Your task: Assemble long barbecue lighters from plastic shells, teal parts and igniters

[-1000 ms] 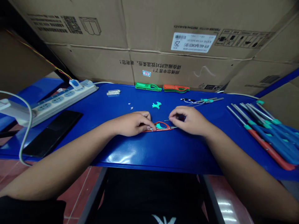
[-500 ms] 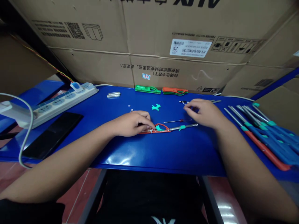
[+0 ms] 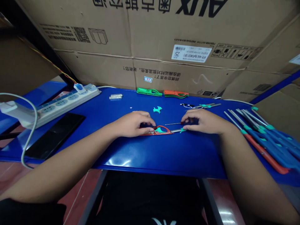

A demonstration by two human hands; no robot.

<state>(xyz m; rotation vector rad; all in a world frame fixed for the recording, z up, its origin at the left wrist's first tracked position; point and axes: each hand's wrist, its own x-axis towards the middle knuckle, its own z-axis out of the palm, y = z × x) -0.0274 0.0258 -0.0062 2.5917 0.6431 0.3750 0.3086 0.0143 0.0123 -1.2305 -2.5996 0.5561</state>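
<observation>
My left hand (image 3: pixel 134 124) grips the rear of an orange lighter casing (image 3: pixel 167 133) lying on the blue table. The casing looks open, with a teal trigger (image 3: pixel 159 130) and a thin wire inside. A metal tube (image 3: pixel 175 131) with a teal collar (image 3: pixel 182 130) extends from its right end. My right hand (image 3: pixel 202 121) has its fingertips closed around the red handle of a small screwdriver (image 3: pixel 172 124), whose shaft points left. The right thumb is close to the teal collar and hides the tube's far end. A loose teal plastic part (image 3: pixel 157 109) lies behind the casing.
Green (image 3: pixel 149 91) and orange (image 3: pixel 175 93) casings lie by the cardboard (image 3: pixel 150 68). Metal tubes (image 3: pixel 116 97) lie at back left. Wired parts (image 3: pixel 187 105) lie behind my right hand. Several blue lighters (image 3: pixel 269 134) lie right; a power strip (image 3: pixel 67 103) and black phone (image 3: pixel 55 136) left.
My right hand has come down and left to the screwdriver handle, now covering the tube's end. My left hand stays on the casing, its index finger slightly more extended. The view has shifted slightly.
</observation>
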